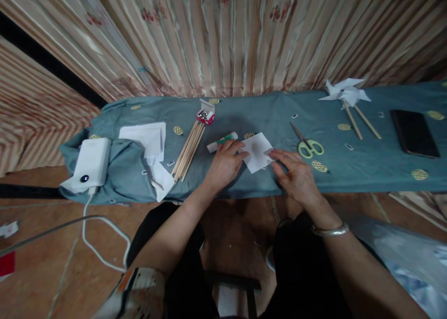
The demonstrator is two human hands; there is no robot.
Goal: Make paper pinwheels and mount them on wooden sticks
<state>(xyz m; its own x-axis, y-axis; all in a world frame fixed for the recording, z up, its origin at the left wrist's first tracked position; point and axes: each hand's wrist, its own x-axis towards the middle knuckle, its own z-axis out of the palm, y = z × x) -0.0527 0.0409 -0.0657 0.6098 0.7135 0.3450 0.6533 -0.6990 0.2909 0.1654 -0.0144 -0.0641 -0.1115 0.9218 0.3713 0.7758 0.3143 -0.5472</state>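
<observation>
Between my hands a small white square of paper (257,152) is held up at two opposite corners, one corner pointing away from me. My left hand (226,163) pinches its left corner between thumb and fingers. At the right corner, my right hand (294,172) has its thumb and fingertips closed on the paper. A glue stick (222,142) with a green and white label lies just beyond my left hand, partly covered by its fingers. Right of the paper lie scissors (308,145) with light green handles, blades pointing away.
Left are thin wooden sticks (189,152), an open red box of pins (206,115) and white paper sheets (146,139). A white power bank (91,163) with a cable sits at the left end. Paper pinwheels (345,93) on sticks and a dark phone (415,132) lie right.
</observation>
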